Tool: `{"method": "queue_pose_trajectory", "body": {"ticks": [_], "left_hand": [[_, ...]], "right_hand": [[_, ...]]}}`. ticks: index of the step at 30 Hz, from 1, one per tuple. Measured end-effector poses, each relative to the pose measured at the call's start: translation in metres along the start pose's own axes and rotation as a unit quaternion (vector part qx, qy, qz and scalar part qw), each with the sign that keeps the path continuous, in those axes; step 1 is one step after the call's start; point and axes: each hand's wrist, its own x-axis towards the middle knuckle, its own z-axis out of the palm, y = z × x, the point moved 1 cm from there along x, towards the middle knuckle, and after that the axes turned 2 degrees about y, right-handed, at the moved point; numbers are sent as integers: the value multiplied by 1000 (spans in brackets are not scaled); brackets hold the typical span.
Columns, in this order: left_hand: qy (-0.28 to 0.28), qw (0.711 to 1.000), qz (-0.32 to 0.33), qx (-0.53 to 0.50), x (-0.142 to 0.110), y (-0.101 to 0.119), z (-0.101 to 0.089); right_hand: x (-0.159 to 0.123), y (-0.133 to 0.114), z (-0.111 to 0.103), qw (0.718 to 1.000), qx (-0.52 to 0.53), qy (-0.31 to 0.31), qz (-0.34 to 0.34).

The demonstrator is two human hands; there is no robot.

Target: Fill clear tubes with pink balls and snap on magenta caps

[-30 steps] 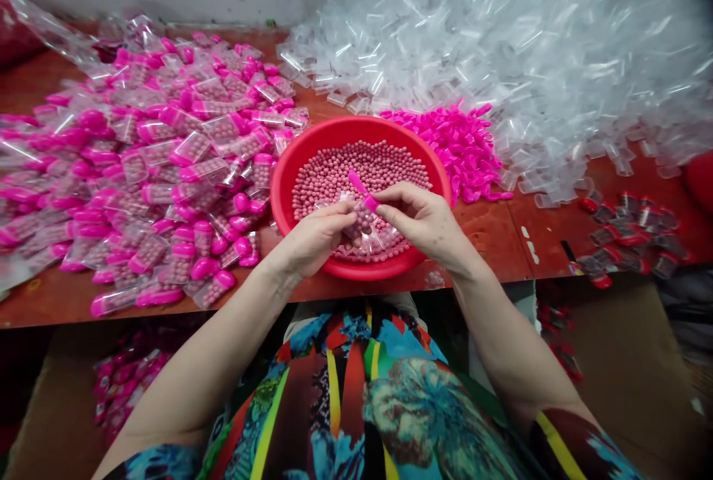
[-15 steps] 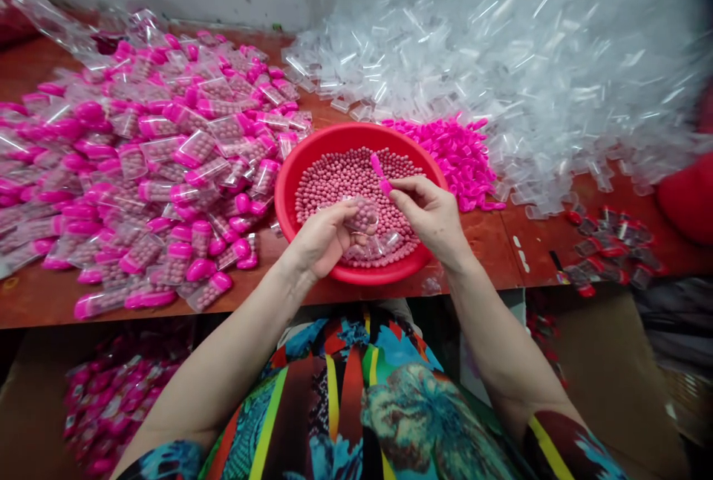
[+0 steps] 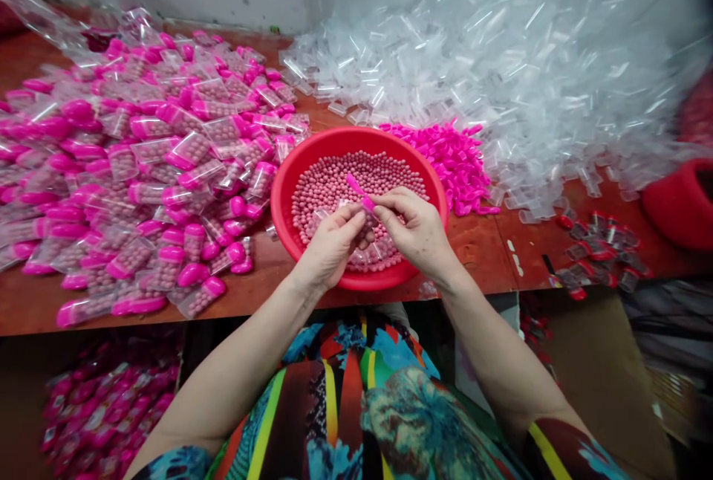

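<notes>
Over a red basin (image 3: 284,220) of small pink beads (image 3: 356,168), my two hands meet. My left hand (image 3: 334,242) is closed around a small clear container of beads (image 3: 368,227), mostly hidden by the fingers. Between thumb and fingertips my right hand (image 3: 409,224) pinches a bright pink plastic cap (image 3: 354,184) with its lid part sticking up to the left. The cap's lower end is at the container's mouth; whether it is seated, I cannot tell. Clear containers (image 3: 384,246) lie on the beads below my hands.
Filled containers with pink caps (image 3: 167,153) cover the table's left side. Loose pink caps (image 3: 445,160) lie right of the basin, before a large heap of clear empty containers (image 3: 490,71). Small red-capped containers (image 3: 601,250) and a red vessel (image 3: 676,201) are at far right.
My right hand has moved left and down, carrying the pink cap to the container in my left hand. The view has shifted slightly.
</notes>
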Motion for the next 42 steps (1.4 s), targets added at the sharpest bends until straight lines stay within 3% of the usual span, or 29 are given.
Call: {"method": "queue_pose_trajectory", "body": {"ticks": [5,9,13,17,20,22,24,26,28,31,33,37,42], "left_hand": [[9,996,48,72,-2,-5,0],[24,989,80,118,-2,-10,-2],[52,992,49,99,-5,-10,-4],[29,996,23,80,-5,-2,-2],[-19,995,-6,98,-3,0,1],[-39,993,-38,101,-2,0,2],[-43,993,-64,87,-1,1,2],[-31,995,-76,57,1,2,1],[-16,997,-73,24,2,4,0],[7,998,-62,-11,6,5,-1],[21,998,-63,-19,8,4,-1],[45,997,-50,-27,8,0,2],[38,998,-42,-37,5,0,6]], "right_hand": [[-6,2,-2,998,-24,-19,-64],[-12,6,1,997,-27,-27,-71],[-21,7,8,999,1,-9,-50],[-17,17,9,993,101,-9,56],[-2,27,10,959,206,9,196],[9,29,13,930,260,-32,257],[16,26,13,915,290,-77,271],[16,21,9,920,294,-65,249],[9,18,3,945,256,-25,203],[-9,16,-1,988,122,-14,98],[-20,16,2,1000,10,-21,17],[-29,16,16,985,-158,16,-73],[-25,15,22,968,-209,41,-134]]}}
